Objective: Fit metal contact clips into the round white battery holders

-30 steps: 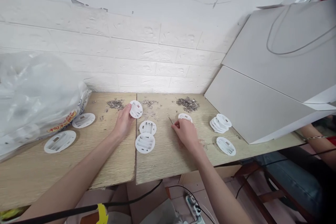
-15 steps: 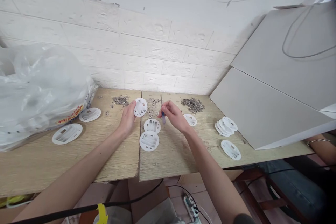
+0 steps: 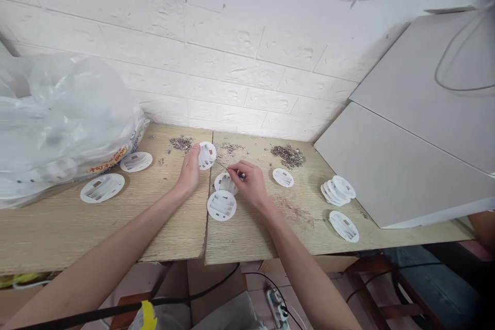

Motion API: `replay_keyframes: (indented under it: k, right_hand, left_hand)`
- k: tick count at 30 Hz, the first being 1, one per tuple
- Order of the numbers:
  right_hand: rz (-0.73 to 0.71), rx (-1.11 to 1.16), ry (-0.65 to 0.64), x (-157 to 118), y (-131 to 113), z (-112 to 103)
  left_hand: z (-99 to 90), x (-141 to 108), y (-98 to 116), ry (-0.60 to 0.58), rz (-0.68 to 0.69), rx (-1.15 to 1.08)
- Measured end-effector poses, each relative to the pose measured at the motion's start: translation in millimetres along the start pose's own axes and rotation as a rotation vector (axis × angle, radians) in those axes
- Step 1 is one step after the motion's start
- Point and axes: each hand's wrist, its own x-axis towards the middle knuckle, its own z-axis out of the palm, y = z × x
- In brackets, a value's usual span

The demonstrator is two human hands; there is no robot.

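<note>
Pinches a round white plate (image 3: 207,155) by its edge between thumb and fingers of the left hand (image 3: 190,169), just left of the frame's centre. Grips a slim tool (image 3: 242,176) in the closed fingers of the right hand (image 3: 248,181), near the centre, with contact between tip and plate too small to tell. Has two overlapping white plates (image 3: 221,206) just below.

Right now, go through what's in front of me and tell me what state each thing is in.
Left hand: closed on the white disc's edge
White disc: held up, tilted
Right hand: closed on the thin tool
Thin tool: angled toward the disc; contact unclear
Disc pair: lying overlapped
Disc stack: uneven
Metal bits: loose, heaped
Plastic bag: bulging
</note>
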Motion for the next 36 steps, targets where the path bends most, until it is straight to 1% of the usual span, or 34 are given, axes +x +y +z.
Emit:
replay_keyframes:
  k: [4,7,11,18,21,24,30,36]
  right_hand:
    - [-0.004,-0.02,0.002,-1.3,-0.1,0.8]
    - [-0.004,-0.039,-0.005,-1.5,-0.5,1.5]
    - [0.01,-0.062,-0.012,-1.7,-2.0,1.5]
    - [0.002,-0.038,0.002,-2.5,-2.8,1.5]
    - [0.012,-0.033,0.0,-2.3,-3.6,0.8]
    - [0.017,-0.028,-0.003,-2.3,-4.4,-0.4]
    - [0.029,-0.047,-0.008,-2.7,-5.3,-1.2]
    - [0.014,-0.036,0.004,-2.6,-5.1,-1.0]
  left_hand:
    - [0.0,0.2,-0.9,-0.01,-0.012,0.002]
    - [1.5,-2.1,1.7,-0.043,-0.024,-0.012]
    - [3.8,-5.2,5.8,-0.094,-0.007,-0.042]
    - [3.0,-5.7,5.8,-0.117,0.005,0.012]
    - [3.0,-6.7,5.8,-0.114,-0.01,0.035]
    - [3.2,-6.9,4.9,-0.11,-0.017,0.026]
    - [1.3,-3.3,0.6,-0.128,0.01,0.002]
    - [2.2,-4.7,3.2,-0.141,0.03,0.016]
